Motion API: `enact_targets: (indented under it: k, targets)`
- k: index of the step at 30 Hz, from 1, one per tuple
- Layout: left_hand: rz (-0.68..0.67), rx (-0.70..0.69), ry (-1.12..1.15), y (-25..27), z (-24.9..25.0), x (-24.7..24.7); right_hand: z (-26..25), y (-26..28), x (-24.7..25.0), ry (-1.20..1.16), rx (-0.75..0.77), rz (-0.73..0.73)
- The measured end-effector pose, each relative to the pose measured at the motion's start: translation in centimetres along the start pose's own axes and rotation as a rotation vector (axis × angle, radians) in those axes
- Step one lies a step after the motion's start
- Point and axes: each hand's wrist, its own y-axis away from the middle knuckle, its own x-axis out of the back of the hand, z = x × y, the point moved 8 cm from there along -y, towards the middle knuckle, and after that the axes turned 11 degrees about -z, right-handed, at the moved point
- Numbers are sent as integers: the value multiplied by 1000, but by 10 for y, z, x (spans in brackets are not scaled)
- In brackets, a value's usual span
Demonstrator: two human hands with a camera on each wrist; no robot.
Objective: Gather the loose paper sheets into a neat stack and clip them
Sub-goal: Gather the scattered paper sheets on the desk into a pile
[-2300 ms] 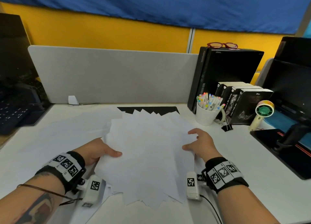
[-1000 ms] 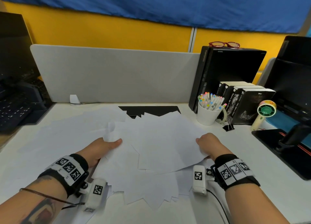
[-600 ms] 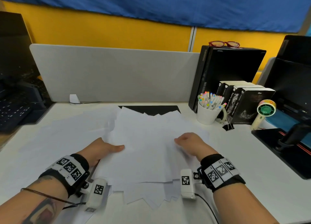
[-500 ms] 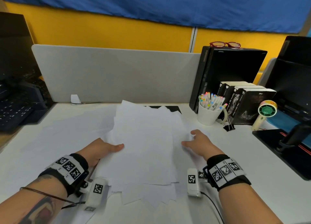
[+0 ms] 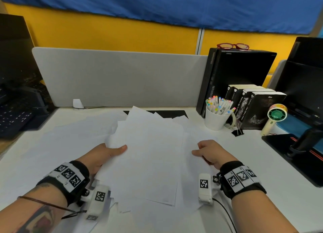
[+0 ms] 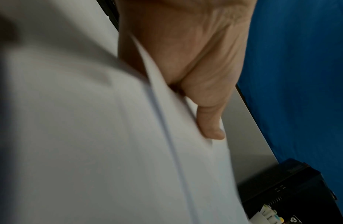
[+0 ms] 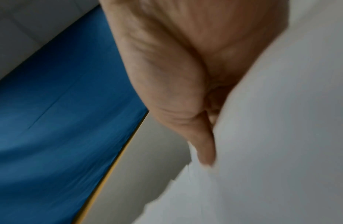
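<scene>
A ragged pile of white paper sheets [image 5: 150, 155] lies fanned out in the middle of the white desk [image 5: 262, 171]. My left hand [image 5: 109, 152] grips the pile's left edge, thumb on top and fingers hidden beneath. In the left wrist view the thumb [image 6: 211, 125] presses on the paper sheets [image 6: 90, 151]. My right hand [image 5: 207, 151] holds the right edge. There the thumb [image 7: 204, 150] lies on the paper sheets [image 7: 281, 136], which hide the fingers. A black binder clip [image 5: 237, 132] lies apart, to the right of the mug.
A white mug of markers [image 5: 216, 117] and upright black books [image 5: 258, 110] stand at the back right, with a small hand fan [image 5: 275, 117] beside them. A black tray [image 5: 297, 154] fills the right edge. A grey divider [image 5: 122, 77] closes the back; a keyboard [image 5: 15, 117] sits far left.
My right hand swung a bundle of sheets leftward over the pile, then slid back to its right edge. The sheets now overlap more closely. My left hand has stayed put.
</scene>
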Motion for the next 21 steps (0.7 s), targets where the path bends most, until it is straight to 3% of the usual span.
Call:
enact_targets:
  k: [3,6,11,15,19,21]
  targets:
    - [-25,18,4,2,2,-6,-8,0,-4,-186,140,96]
    - [-78,42,45,4,3,-15,-14,-3,-25,-209,135,66]
    - [-60,72,134,9,13,-25,-18,-10,-31,-13,79,71]
    - [-144,186,10,3,6,-29,-19,-9,-42,172,41,-36]
    - [3,24,-163,-12,11,-19,-26,-4,-32,141,79,61]
    - [13,-91,-135,-10,22,-22,-22,2,-19,-47,73,117]
